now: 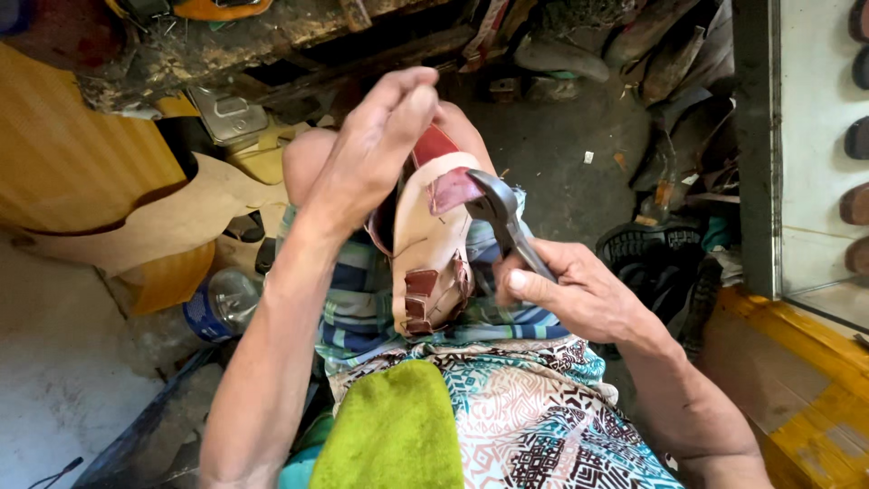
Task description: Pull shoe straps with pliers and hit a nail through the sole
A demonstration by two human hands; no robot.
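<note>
A person seated, seen from above, with a tan leather sandal with dark red straps [433,244] propped sole-up on the lap. The left hand [371,149], at 11 o'clock, is closed around its toe end. The right hand [566,290], at 3 o'clock, is clamped on dark metal pincers [502,217] whose tip touches the sole edge. This looks like pulling or trimming at the sole; a steady, firm grip seems needed.

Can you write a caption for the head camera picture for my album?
Left hand steadies a tan sandal on the lap while right hand grips dark pliers at its red strap.
</note>
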